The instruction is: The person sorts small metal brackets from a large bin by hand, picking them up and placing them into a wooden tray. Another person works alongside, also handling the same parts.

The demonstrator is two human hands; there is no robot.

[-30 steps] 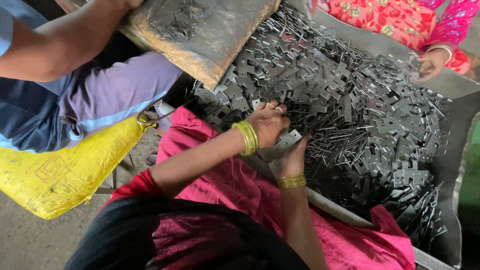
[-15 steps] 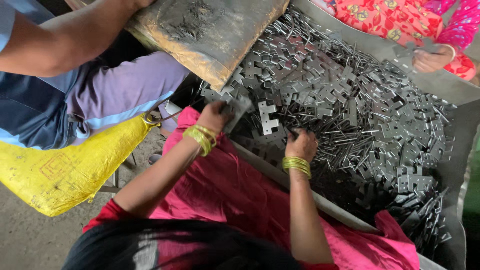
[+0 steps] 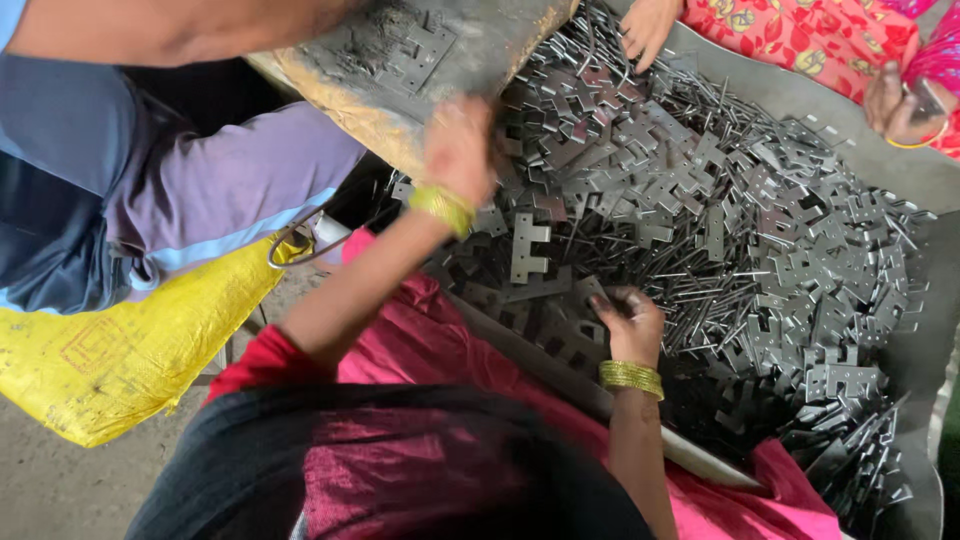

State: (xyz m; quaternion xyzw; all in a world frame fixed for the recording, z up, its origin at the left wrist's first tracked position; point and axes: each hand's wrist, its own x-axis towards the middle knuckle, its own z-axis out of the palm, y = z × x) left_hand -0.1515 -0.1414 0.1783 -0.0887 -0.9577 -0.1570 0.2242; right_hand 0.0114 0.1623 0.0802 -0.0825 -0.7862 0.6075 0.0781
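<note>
Left hand [image 3: 458, 150] has swung up to the sack [image 3: 400, 60] — blurred, grip unreadable — while right hand [image 3: 628, 325] drops onto the plates [image 3: 700, 220], fingers curled down on them.

Metal plates [image 3: 700, 220] in tray [image 3: 900, 165], sack [image 3: 120, 350] left.

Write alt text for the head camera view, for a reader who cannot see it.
A person's right hand rests on a heap of flat grey notched metal plates and thin rods in a grey metal tray, while the blurred left hand is raised near a dusty sack. Other people's hands reach in from above.
</note>
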